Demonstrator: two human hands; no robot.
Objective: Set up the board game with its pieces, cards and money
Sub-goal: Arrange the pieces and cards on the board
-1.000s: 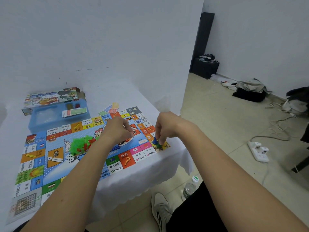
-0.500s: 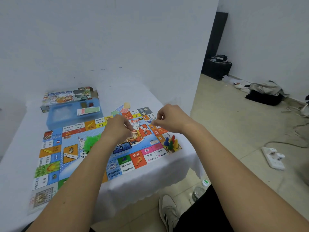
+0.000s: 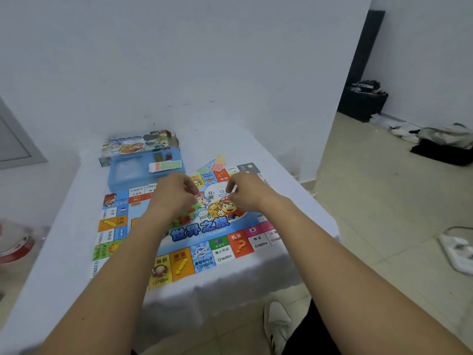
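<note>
The colourful game board [image 3: 220, 252] lies on the white-clothed table. My left hand [image 3: 175, 194] and my right hand [image 3: 247, 193] hover close together over the board's middle, fingers curled and fingertips pinched toward each other. A white die [image 3: 210, 194] shows between them; I cannot tell whether either hand holds anything. A heap of small green and red houses [image 3: 188, 217] lies under my left wrist. The blue box tray [image 3: 128, 176] holds a stack of cards [image 3: 165, 166]. The pawns are hidden behind my right forearm.
The printed box lid [image 3: 139, 144] stands behind the tray. A few loose coloured cards [image 3: 215, 162] lie at the board's far edge. The table's front edge [image 3: 230, 285] is near my shoe [image 3: 277, 326]. A power strip [image 3: 458, 249] lies on the floor at right.
My right hand left the pawns at the board's right corner and came to the middle beside my left hand. The view swung left. The die now shows between the hands.
</note>
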